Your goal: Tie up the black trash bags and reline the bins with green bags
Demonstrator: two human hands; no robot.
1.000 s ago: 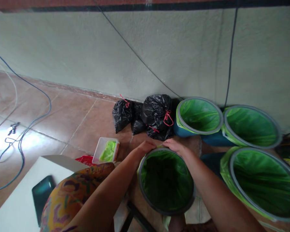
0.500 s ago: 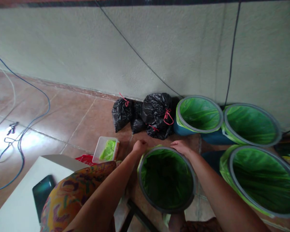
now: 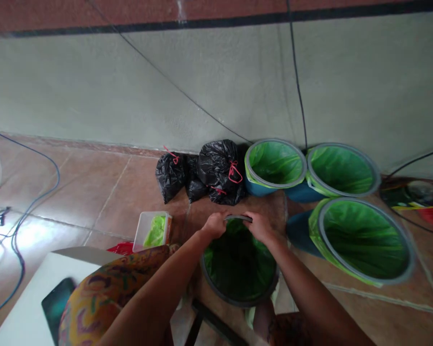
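A bin [image 3: 238, 302] with a grey rim ring and a green liner stands right below me. My left hand [image 3: 215, 225] is closed on the far left part of its rim. My right hand [image 3: 260, 226] is closed on the far right part of the same rim, a short stretch of grey ring showing between the two hands. The liner's green edge folds over the outside of the bin under the ring.
Three more green-lined blue bins [image 3: 275, 163] [image 3: 341, 169] [image 3: 362, 240] stand at the right by the wall. Tied black bags [image 3: 218, 170] lie against the wall. A clear tub of green bags [image 3: 152, 230], a white table [image 3: 25, 307] with a phone [image 3: 54, 305], and floor cables [image 3: 18, 226] are left.
Both hands have come closer together on the bin's far rim and now grip it. My head has shifted, so the bins sit further left in view.
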